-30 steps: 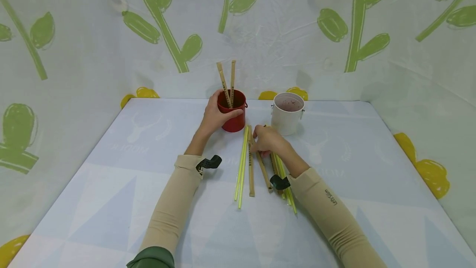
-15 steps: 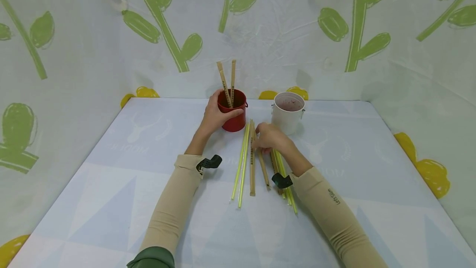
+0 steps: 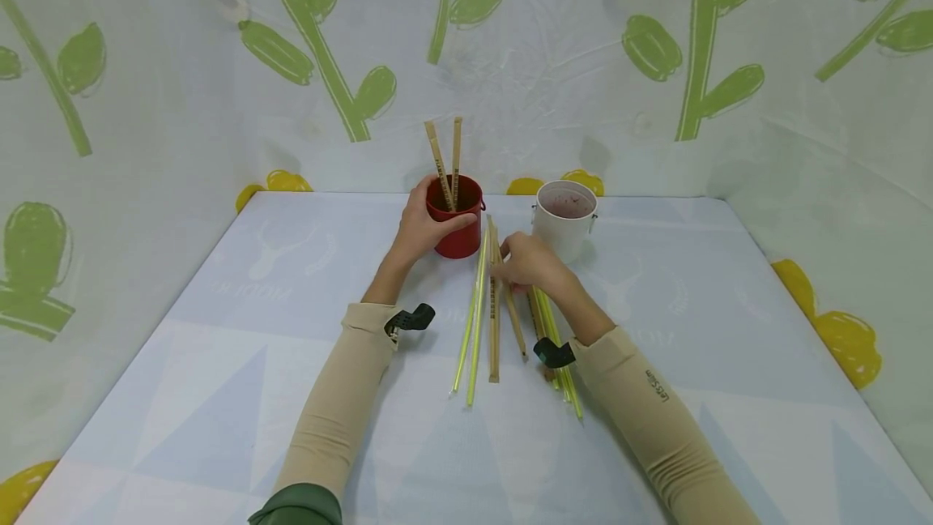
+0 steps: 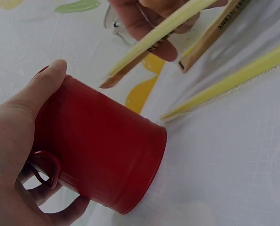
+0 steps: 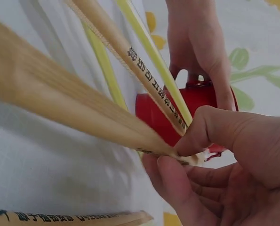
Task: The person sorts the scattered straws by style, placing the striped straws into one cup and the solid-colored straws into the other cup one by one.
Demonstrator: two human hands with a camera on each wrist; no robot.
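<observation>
- Big green leaves and yellow flowers cover the white wall [image 3: 539,87] behind your worktop [image 3: 219,428], which has pale blue shapes on it.
- Your left hand [image 3: 421,229] holds the red bucket [image 3: 461,244] by its side. The thumb goes over the front and the other fingers bend around the back. Red wire makes a small handle [image 4: 56,169] on it.
- Two brown sticks [image 3: 437,154] stand up inside the red bucket and lean a little apart. Their tops poke out well past the rim.
- Your right hand [image 3: 530,263] is in a tight pinch — thumb and pointing finger are on a brown paper stick [image 5: 83,110]. One more brown stick and a yellow-green one pass close by those fingertips. You can't tell for sure if they are pinched too.
- Yellow-green sticks [image 3: 475,339] are just to the left of that hand, with brown ones beside them. Their far ends come near the red bucket.
- More yellow-green and brown sticks lie in a bunch [image 3: 568,383] by your right wrist — part of it is hidden.
- To the right of the red bucket, the white bucket [image 3: 557,233] stands on the worktop, just past your right hand.
- Both your arms wear tan sleeves [image 3: 324,403].
</observation>
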